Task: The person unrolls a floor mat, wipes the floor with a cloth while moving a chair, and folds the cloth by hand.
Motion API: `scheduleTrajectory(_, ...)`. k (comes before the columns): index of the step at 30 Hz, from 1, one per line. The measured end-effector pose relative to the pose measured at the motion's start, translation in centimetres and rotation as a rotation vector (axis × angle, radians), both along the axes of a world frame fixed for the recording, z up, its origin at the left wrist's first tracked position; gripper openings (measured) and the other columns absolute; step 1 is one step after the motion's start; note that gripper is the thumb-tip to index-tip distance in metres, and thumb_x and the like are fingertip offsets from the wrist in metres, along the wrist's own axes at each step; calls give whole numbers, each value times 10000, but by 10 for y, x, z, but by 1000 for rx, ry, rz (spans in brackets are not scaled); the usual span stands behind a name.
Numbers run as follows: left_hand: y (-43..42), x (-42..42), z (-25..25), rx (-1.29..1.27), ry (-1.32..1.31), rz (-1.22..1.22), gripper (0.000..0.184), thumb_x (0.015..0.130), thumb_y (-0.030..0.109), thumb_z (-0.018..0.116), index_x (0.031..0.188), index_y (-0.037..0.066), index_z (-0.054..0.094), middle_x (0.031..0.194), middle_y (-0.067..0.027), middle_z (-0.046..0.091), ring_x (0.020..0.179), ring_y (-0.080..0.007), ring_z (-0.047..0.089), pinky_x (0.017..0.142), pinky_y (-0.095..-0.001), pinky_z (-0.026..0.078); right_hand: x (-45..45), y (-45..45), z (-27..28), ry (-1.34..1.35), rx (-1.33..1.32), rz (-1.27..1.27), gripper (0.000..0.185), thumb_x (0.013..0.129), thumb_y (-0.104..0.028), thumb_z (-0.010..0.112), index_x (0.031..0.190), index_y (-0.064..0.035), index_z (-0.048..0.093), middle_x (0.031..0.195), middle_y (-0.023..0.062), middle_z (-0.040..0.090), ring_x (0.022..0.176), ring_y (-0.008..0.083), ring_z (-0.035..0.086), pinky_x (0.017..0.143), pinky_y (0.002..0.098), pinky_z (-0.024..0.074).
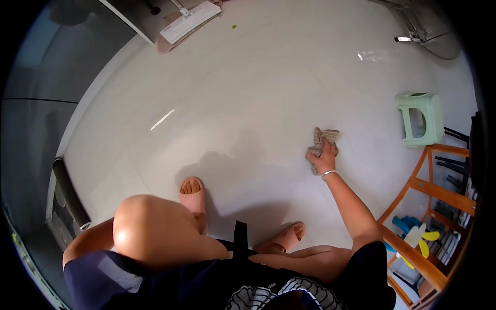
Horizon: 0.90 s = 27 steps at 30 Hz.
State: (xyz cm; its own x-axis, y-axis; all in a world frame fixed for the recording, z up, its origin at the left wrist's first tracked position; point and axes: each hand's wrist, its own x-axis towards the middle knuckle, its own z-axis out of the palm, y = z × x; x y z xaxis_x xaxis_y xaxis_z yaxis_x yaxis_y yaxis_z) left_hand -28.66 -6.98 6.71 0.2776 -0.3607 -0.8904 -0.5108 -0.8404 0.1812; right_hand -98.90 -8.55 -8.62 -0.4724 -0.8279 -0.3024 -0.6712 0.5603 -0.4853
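My right hand [325, 160] is pressed down on a crumpled grey-brown rag [317, 138] lying on the pale glossy floor [248, 98]. Its fingers curl over the cloth, and one striped corner of the rag sticks out past them. A bracelet [328, 174] circles that wrist. My left hand is hidden; only part of the left arm [88, 240] shows beside my bent knee [135, 225].
A green plastic stool [438, 119] and a wooden rack [439, 194] stand on the right, with a blue, white and yellow bladed thing [413, 235] near the rack. A flat mop [191, 21] rests at the top. My pink slippers [192, 199] are below.
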Motion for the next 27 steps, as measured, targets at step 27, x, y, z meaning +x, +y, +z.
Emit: scheduleTrajectory(27, -89, -208, -130, 241, 849, -272, 166, 935, 229, 578, 895, 69, 569, 810, -5, 566, 711, -109, 558, 630, -267, 460, 244, -253, 52, -1178, -430, -248, 532, 853, -57, 653, 1346, -10, 459, 1207, 87, 557, 1075, 161, 542, 940, 288, 434)
